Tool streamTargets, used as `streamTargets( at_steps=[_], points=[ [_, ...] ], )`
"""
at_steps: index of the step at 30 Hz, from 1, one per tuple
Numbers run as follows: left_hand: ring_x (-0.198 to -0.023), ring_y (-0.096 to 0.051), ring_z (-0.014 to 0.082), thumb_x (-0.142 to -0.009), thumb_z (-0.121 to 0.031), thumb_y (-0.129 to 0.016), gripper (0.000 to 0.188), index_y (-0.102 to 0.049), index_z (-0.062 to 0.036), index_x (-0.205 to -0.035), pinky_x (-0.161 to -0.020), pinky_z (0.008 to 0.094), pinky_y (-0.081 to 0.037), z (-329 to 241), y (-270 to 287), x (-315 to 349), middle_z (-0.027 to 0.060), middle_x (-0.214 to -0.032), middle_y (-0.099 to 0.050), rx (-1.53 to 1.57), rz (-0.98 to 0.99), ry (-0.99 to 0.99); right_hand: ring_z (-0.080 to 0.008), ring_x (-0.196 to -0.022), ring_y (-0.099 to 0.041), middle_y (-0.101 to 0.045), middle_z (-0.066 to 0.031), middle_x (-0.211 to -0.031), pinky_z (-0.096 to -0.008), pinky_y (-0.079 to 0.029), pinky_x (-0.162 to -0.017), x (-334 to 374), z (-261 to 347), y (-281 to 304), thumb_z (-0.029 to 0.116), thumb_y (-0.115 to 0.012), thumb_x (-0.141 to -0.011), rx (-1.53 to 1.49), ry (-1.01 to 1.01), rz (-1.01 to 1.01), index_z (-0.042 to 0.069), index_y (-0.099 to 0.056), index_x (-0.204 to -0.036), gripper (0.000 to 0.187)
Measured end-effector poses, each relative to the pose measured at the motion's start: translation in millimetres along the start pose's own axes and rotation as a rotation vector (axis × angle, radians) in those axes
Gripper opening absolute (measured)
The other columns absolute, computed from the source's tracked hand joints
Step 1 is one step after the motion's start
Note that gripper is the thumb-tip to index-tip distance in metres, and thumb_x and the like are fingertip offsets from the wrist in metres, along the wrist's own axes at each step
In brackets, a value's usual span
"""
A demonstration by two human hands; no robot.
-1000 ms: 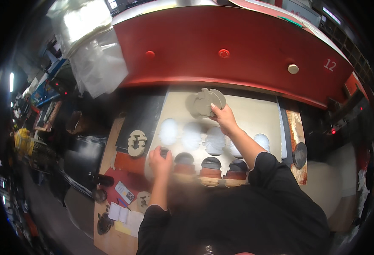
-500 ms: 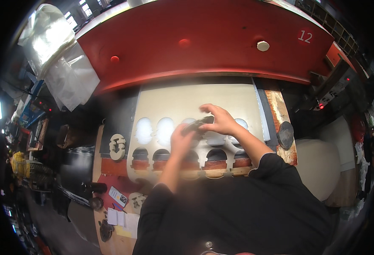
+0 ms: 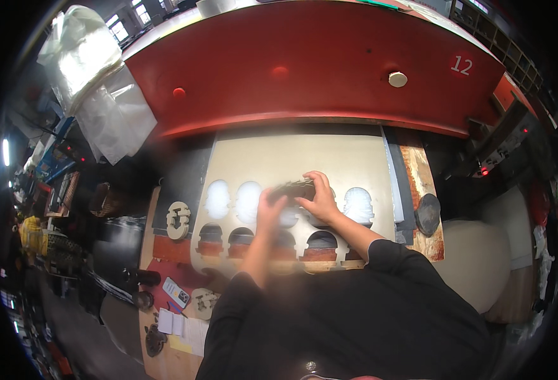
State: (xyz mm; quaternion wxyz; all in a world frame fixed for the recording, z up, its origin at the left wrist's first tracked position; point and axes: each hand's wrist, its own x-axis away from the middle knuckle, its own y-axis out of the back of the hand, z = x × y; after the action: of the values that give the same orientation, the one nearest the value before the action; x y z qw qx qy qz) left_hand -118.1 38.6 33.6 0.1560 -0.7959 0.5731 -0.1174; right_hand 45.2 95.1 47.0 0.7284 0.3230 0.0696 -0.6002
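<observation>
Above the pale sheet [image 3: 304, 155] my left hand [image 3: 269, 214] and my right hand [image 3: 320, 201] hold a dark cutting die [image 3: 293, 189] between them. Its upper edge looks jagged. The left fingers, slightly blurred, grip its left end; the right thumb and fingers pinch the right end. Two rows of rounded, notched holes are cut in the sheet. White shows through the far row, and a dark and brown surface through the near one. My hands and the die hide some of the middle holes.
A red press beam [image 3: 329, 69] spans the far side, with a plastic bag [image 3: 85, 69] at its left. A pale notched piece [image 3: 178, 220] lies left of the sheet, a dark oval object [image 3: 427, 214] right of it. A phone [image 3: 176, 292] and papers lie lower left.
The right fingers, partly raised off before, have closed on the die's right end. The die shows more of its jagged edge. The whole view has shifted slightly.
</observation>
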Motion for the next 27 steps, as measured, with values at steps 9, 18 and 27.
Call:
streamTargets(
  at_steps=[9, 18, 27],
  points=[
    [-0.095, -0.054, 0.0148, -0.097, -0.019, -0.054, 0.013, -0.057, -0.0068, -0.097, -0.090, 0.0305, -0.041, -15, -19, 4, 0.0038, -0.093, -0.058, 0.050, -0.313, -0.019, -0.0341, -0.113, -0.051, -0.050, -0.0176, -0.123, -0.0401, -0.042, -0.099, 4, -6, -9, 0.020, -0.079, -0.068, 0.078, 0.063, 0.053, 0.005, -0.050, -0.127, 0.067],
    [-0.092, -0.053, 0.0131, -0.099, -0.017, -0.052, 0.011, -0.056, -0.0071, -0.097, -0.089, 0.0293, -0.042, -19, -25, 7, 0.0022, -0.093, -0.057, 0.253, -0.225, -0.020, -0.0368, -0.119, -0.050, -0.051, -0.0187, -0.126, -0.0434, -0.044, -0.098, -6, 3, 1, 0.024, -0.078, -0.072, 0.230, 0.056, 0.129, 0.006, -0.050, -0.128, 0.065],
    [-0.092, -0.055, 0.0152, -0.100, -0.029, -0.051, 0.027, -0.058, -0.0030, -0.102, -0.082, 0.0321, -0.046, -6, -12, -2, 0.0060, -0.096, -0.059, -0.072, -0.146, -0.095, -0.0316, -0.096, -0.065, -0.067, -0.0117, -0.106, -0.0376, -0.052, -0.084, -12, 17, 24, 0.026, -0.073, -0.080, 0.255, -0.020, 0.336, 0.009, -0.063, -0.115, 0.040]
  ],
)
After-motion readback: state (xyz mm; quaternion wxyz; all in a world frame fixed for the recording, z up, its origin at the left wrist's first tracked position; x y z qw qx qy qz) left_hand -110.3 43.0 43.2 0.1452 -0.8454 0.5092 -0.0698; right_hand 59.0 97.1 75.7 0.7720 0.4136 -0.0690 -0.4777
